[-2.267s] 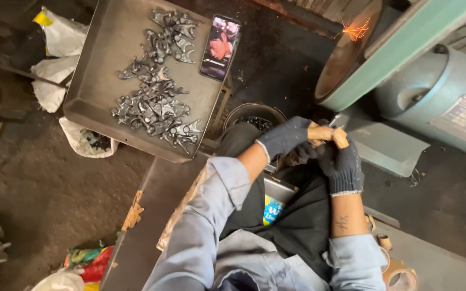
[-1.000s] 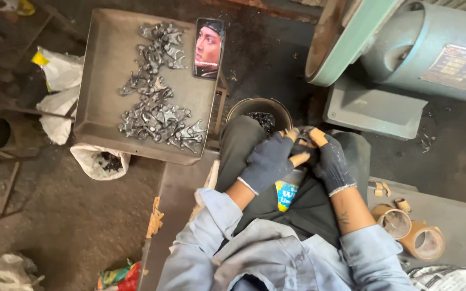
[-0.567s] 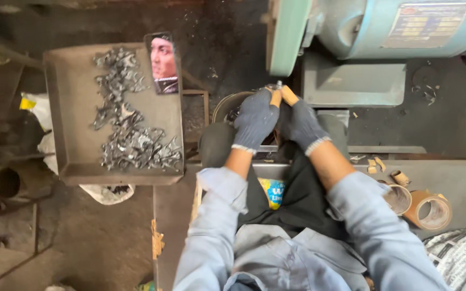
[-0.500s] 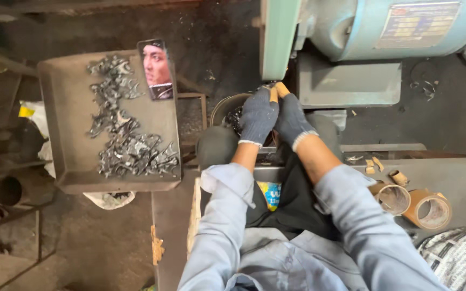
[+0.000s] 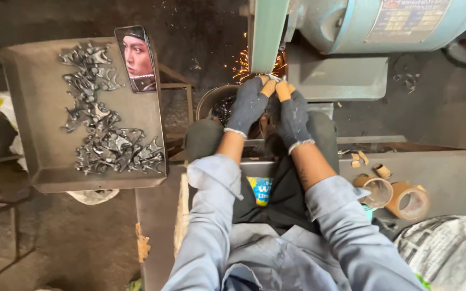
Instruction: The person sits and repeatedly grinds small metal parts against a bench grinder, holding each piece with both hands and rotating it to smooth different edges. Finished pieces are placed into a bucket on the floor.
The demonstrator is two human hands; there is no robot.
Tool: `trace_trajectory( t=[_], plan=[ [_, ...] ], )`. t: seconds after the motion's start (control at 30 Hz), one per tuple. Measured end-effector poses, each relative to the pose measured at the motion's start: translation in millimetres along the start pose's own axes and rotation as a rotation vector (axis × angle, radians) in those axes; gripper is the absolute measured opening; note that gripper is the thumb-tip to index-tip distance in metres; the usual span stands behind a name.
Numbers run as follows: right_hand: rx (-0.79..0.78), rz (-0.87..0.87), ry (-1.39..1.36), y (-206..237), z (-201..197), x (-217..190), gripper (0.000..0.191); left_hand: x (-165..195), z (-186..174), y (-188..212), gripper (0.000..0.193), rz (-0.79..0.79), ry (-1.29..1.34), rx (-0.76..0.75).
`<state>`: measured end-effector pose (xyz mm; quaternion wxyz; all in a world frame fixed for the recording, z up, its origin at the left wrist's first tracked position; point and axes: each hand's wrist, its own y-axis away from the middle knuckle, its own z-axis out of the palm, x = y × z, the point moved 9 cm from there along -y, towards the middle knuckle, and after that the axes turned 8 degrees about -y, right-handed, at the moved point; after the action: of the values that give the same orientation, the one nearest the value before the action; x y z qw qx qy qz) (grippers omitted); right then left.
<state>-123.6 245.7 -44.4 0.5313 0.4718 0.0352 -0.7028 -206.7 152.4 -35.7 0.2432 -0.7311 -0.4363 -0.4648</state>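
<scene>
Both hands wear dark knit gloves with tan taped thumbs. My left hand and my right hand are pressed together around a small metal piece, holding it against the green grinding belt. Orange sparks fly from the contact point. The piece is mostly hidden by the fingers. A round dark bucket with dark bits in it sits just below and to the left of the hands.
A grey metal tray on the left holds several small shiny metal parts and a phone with a lit screen. The blue-grey grinder motor is top right. Tape rolls and crumpled newspaper lie at right.
The hands rose from my lap to the grinding belt with the piece between them, and sparks now fly. The view swung from the left to face the machine straight on.
</scene>
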Motion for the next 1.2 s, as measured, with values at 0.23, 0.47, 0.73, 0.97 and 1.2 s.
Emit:
trace_trajectory(
  t=[0.23, 0.47, 0.73, 0.97, 1.2],
  plan=[
    [0.01, -0.239, 0.47, -6, 10, -19, 0.031, -7, -1, 14, 0.031, -0.072, 0.567, 0.206],
    [-0.111, -0.273, 0.013, 20, 14, -46, 0.025, -1, 30, 14, 0.029, -0.04, 0.683, -0.129],
    [-0.075, -0.251, 0.741, 46, 21, -44, 0.058, 9, -15, 68, 0.06, -0.116, -0.433, -0.226],
    [-0.045, -0.384, 0.819, 54, 29, -46, 0.056, 4, -17, 61, 0.037, -0.067, -0.372, -0.2],
    [-0.208, -0.083, 0.449, 29, 31, -19, 0.043, 0, -23, 44, 0.038, 0.088, -0.004, -0.07]
  ],
)
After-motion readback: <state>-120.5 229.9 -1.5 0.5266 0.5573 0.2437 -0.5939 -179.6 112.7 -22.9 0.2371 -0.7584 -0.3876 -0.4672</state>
